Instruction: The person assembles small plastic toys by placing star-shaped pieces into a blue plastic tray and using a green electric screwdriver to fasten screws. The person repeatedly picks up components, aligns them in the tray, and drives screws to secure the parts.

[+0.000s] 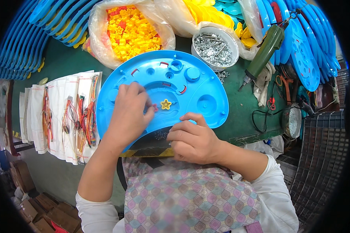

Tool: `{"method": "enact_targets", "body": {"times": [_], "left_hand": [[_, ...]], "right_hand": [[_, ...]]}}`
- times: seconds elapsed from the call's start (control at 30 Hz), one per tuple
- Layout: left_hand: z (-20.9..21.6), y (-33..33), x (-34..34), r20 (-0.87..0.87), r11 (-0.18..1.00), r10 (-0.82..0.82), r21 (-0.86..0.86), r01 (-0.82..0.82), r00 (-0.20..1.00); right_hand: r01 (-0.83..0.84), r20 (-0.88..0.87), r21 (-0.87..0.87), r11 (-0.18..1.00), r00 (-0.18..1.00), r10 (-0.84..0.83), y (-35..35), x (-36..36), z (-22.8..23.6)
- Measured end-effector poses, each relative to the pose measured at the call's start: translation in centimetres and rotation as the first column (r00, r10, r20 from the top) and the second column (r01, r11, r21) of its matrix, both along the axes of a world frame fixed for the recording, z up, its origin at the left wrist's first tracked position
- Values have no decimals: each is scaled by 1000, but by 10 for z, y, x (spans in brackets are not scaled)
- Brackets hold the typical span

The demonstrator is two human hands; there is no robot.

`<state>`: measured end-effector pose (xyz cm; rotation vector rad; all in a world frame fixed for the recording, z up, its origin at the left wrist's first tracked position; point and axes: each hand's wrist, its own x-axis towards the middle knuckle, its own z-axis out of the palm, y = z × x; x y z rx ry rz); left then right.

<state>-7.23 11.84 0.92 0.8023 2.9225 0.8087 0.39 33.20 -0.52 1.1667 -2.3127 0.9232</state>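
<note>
A blue curved plastic panel [217, 91] lies on the bench before me, its inner side with posts and round recesses facing up. My left hand [130, 110] reaches over its left half, fingers bent and closed. Its thumb and forefinger meet a small red piece [156, 107], partly hidden by them. Just right of that piece, a yellow star-shaped piece [166, 104] sits on the panel. My right hand [194, 139] rests at the panel's near edge, fingers curled in and forefinger stretched farther out. Whatever lies inside the curled fingers is hidden.
Behind the panel stand a bag of yellow and red star pieces [134, 33] and a white bowl of screws [216, 48]. A green electric screwdriver [264, 52] hangs at right. Wire bundles [81, 116] lie on white sheets at left. Blue panels [305, 50] are stacked at both far corners.
</note>
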Motion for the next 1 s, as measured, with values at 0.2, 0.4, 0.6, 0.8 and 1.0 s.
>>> {"method": "enact_targets", "body": {"times": [0.2, 0.4, 0.6, 0.8, 1.0], "left_hand": [[1, 1, -1, 25, 1000, 3, -21, -3, 1000], [-1, 1, -1, 34, 1000, 4, 2, -4, 999], [-2, 1, -2, 60, 1000, 14, -26, -12, 998], [2, 2, -1, 90, 999, 48, -15, -47, 995], [-2, 0, 6, 58, 981, 116, 153, -123, 992]], "right_hand": [[96, 180, -61, 993, 980, -84, 6, -17, 9], [149, 433, -124, 981, 898, -82, 12, -46, 14], [35, 440, 82, 996, 895, -68, 19, -79, 3], [-56, 293, 240, 969, 956, -17, 21, -98, -5], [-54, 304, 259, 964, 952, -28, 19, -98, -4]]}}
